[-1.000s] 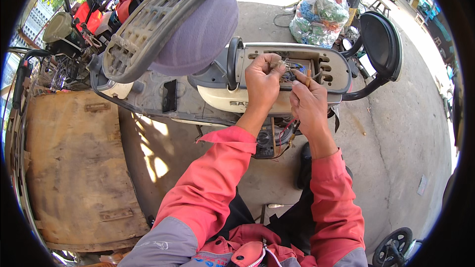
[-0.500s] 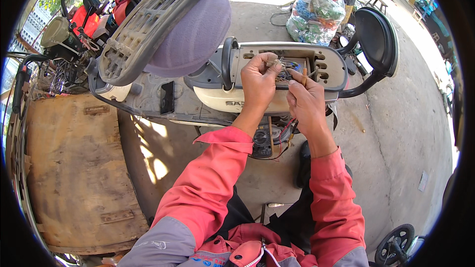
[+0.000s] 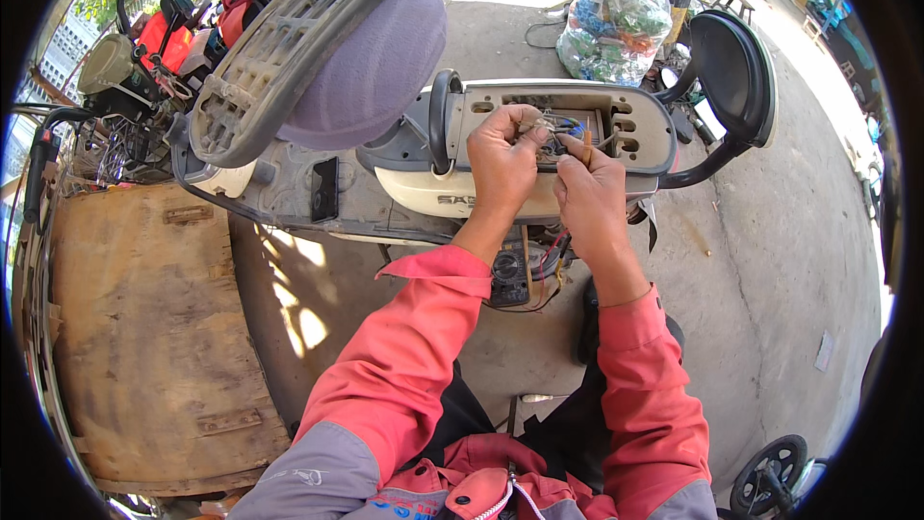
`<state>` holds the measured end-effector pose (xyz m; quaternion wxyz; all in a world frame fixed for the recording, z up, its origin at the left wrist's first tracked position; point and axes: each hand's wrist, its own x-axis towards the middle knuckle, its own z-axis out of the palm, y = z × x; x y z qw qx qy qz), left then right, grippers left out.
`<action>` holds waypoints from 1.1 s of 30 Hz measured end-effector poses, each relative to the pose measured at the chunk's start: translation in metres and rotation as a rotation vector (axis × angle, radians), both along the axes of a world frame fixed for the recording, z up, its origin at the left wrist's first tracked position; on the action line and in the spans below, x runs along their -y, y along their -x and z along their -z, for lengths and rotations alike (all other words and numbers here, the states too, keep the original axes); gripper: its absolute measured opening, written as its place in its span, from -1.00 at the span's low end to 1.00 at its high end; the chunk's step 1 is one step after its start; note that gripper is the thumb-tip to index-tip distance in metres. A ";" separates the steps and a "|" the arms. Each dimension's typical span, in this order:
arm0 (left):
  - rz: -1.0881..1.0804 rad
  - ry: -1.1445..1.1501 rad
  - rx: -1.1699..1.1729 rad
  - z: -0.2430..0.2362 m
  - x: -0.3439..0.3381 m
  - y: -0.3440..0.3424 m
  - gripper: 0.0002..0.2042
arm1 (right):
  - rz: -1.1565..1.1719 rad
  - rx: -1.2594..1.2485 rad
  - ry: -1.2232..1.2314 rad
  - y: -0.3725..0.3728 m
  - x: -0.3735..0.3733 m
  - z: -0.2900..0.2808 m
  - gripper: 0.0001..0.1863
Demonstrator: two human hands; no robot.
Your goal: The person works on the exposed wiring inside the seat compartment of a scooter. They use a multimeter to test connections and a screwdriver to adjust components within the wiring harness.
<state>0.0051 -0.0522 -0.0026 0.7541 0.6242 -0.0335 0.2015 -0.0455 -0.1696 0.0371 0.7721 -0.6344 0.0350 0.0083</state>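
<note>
- Left arm (image 3: 399, 347) sleeved in red, grey higher up; extended up and rightward from lower edge.
- Left wrist (image 3: 483, 233) bared, cuff flared.
- Left hand (image 3: 502, 156): thumb and index pinched together, other fingers curled, back of hand shown.
- Right arm (image 3: 650, 395) sleeved alike, raised more steeply, leaned slightly left.
- Right wrist (image 3: 618, 268) bared.
- Right hand (image 3: 592, 197): thumb and index closed in pinch, rest folded under.
- Both hands brought close, left set slightly higher.
</note>
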 end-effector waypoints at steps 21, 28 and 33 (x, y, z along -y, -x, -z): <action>-0.035 -0.197 0.070 0.001 -0.001 -0.006 -0.85 | -0.029 -0.021 -0.085 -0.001 -0.006 -0.002 -0.54; -0.069 -0.263 0.042 0.001 -0.001 -0.003 -0.86 | 0.018 -0.183 -0.189 0.001 -0.010 -0.019 -0.62; -0.077 -0.211 0.033 -0.002 0.001 -0.004 -0.87 | 0.032 0.126 0.068 -0.008 -0.015 0.011 -0.69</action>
